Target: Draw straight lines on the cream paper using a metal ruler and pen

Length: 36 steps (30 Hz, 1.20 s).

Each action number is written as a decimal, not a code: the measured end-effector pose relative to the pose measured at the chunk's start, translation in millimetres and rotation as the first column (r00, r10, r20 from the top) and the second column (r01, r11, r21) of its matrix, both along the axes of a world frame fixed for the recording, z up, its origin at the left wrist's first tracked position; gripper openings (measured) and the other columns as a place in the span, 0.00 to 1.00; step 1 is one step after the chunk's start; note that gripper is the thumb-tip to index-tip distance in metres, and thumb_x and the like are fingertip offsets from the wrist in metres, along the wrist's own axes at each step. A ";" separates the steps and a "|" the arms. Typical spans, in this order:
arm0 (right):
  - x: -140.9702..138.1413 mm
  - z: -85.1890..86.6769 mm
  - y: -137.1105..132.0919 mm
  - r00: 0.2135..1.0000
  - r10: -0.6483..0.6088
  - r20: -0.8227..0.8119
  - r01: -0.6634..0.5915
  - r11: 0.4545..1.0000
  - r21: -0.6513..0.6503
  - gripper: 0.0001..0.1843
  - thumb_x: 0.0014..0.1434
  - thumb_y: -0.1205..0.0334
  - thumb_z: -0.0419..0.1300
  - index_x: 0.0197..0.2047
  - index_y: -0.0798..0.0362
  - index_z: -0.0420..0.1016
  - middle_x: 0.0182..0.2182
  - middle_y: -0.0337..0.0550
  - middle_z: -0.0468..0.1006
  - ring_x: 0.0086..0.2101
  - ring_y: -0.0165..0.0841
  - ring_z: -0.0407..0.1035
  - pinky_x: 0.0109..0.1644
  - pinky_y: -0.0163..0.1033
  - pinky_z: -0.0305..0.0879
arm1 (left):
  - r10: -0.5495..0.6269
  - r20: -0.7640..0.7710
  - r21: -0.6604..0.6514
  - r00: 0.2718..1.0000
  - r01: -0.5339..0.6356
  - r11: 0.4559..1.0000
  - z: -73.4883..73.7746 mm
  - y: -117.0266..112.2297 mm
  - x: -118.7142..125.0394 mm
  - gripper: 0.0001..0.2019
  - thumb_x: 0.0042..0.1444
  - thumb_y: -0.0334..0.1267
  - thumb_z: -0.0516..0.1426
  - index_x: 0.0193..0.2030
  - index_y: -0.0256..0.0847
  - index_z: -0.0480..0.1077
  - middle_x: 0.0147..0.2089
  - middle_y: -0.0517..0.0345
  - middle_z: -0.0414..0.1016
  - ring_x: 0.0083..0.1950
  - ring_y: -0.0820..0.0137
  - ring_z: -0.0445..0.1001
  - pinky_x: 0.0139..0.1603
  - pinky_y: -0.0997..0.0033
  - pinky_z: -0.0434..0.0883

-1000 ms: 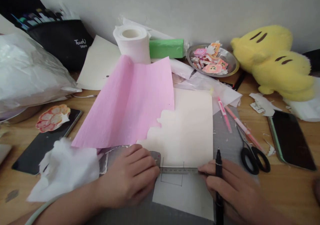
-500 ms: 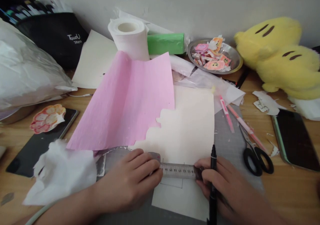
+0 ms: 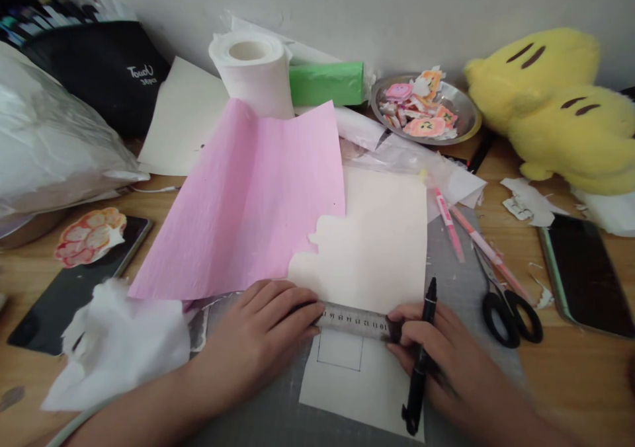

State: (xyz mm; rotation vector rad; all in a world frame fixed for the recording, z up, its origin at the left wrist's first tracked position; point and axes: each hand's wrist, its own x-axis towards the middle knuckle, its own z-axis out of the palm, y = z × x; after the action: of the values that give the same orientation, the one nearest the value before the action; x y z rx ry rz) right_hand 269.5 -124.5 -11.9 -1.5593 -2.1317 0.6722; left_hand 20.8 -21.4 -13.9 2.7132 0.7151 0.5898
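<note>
A clear ruler point(image 3: 353, 322) lies across cream paper point(image 3: 380, 255), its numbers upside down to me. Fingers of my left hand point(image 3: 270, 331) are closed over its left end. With my right hand point(image 3: 441, 354) I grip its right end between thumb and fingers. A black pen point(image 3: 421, 367) is also held in my right hand, slanting with its tip pointing up and away. Just below the ruler, a thin-lined rectangle point(image 3: 339, 353) is drawn on the paper. Pink crepe paper point(image 3: 278, 189) covers the cream paper's left part, beyond my left hand.
Black-handled scissors point(image 3: 510, 315), a pink marker point(image 3: 450, 225) and a phone point(image 3: 588, 275) lie to the right. A metal bowl point(image 3: 464, 120) of cutouts, a paper roll point(image 3: 258, 80) and yellow plush toys point(image 3: 570, 129) stand behind. Crumpled white paper point(image 3: 129, 348) lies at left.
Both hands have shifted the ruler slightly away from me, uncovering more of the drawn rectangle. The pen in my right hand has tilted from nearly upright to slanted.
</note>
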 end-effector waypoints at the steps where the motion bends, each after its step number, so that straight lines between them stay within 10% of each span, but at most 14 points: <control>1: 0.2 -0.7 -0.1 1.000 -0.004 0.007 0.004 1.000 0.004 0.14 0.55 0.79 0.52 0.36 0.50 0.58 0.42 0.44 0.71 0.41 0.36 0.65 0.43 0.44 0.66 | 0.009 0.009 -0.001 1.000 -0.009 1.000 0.0 -0.4 -0.4 0.08 0.63 0.35 0.51 0.46 0.39 0.70 0.43 0.54 0.75 0.43 0.66 0.69 0.45 0.63 0.66; 18: 10.6 1.2 -1.7 0.974 -0.227 -0.026 0.228 0.963 0.142 0.08 0.58 0.71 0.54 0.32 0.48 0.62 0.41 0.44 0.74 0.42 0.34 0.71 0.42 0.39 0.68 | -0.122 0.104 0.011 0.987 0.121 0.993 6.6 -5.6 -7.7 0.10 0.60 0.29 0.53 0.46 0.36 0.70 0.45 0.50 0.74 0.49 0.63 0.69 0.47 0.62 0.67; 25: 7.4 3.8 1.0 0.999 0.035 0.020 -0.038 0.972 0.231 0.11 0.52 0.78 0.55 0.28 0.51 0.67 0.37 0.42 0.78 0.38 0.31 0.72 0.42 0.35 0.69 | -0.130 0.070 0.109 0.989 0.122 0.986 6.8 -6.2 -10.1 0.10 0.60 0.27 0.54 0.47 0.36 0.70 0.44 0.54 0.75 0.48 0.64 0.68 0.49 0.61 0.62; 36: -1.8 18.9 4.7 0.994 0.093 0.059 -0.100 0.984 0.147 0.13 0.52 0.77 0.49 0.29 0.52 0.70 0.33 0.44 0.78 0.31 0.32 0.69 0.34 0.35 0.68 | -0.264 -0.026 0.098 0.964 0.265 0.959 10.7 -7.7 -3.5 0.09 0.61 0.28 0.50 0.39 0.35 0.72 0.34 0.57 0.76 0.36 0.66 0.72 0.41 0.63 0.64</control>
State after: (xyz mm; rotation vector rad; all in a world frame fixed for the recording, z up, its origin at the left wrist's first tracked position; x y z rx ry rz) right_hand 267.7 -119.7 7.0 -1.4161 -2.2520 0.4942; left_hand 17.4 -29.1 -3.1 2.8414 0.3224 0.5567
